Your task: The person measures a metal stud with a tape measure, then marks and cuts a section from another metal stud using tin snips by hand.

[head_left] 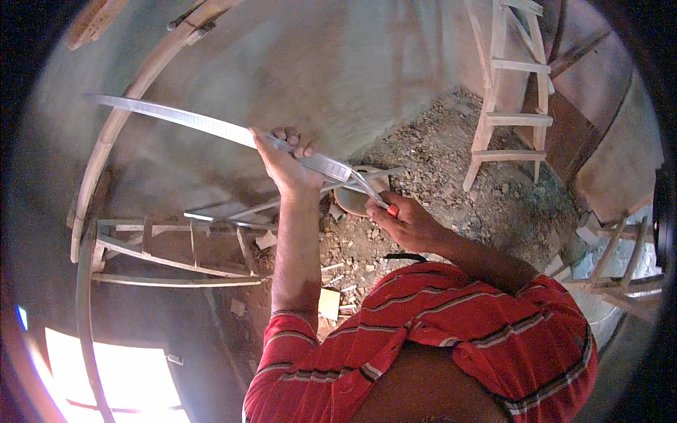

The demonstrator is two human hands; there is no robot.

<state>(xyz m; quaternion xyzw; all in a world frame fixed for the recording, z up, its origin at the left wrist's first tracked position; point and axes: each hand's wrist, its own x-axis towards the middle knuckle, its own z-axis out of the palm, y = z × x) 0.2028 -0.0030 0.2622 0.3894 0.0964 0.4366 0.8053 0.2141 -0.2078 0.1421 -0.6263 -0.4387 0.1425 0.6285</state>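
Observation:
My left hand grips a long, shiny, perforated metal strip near its right-hand part; the strip reaches across to the upper left. My right hand is closed on a red-handled metal tool, whose shaft runs up to the right end of the strip. Whether the tool's tip bites into the strip is too small to tell. Behind the hands a round, pan-like object lies on the rubble, with thin strips crossing over it.
A wooden ladder leans at the upper right above rubble. A horizontal wooden frame is at the left, beside a curved pole. More timber is at the far right. A bright opening shows at the lower left.

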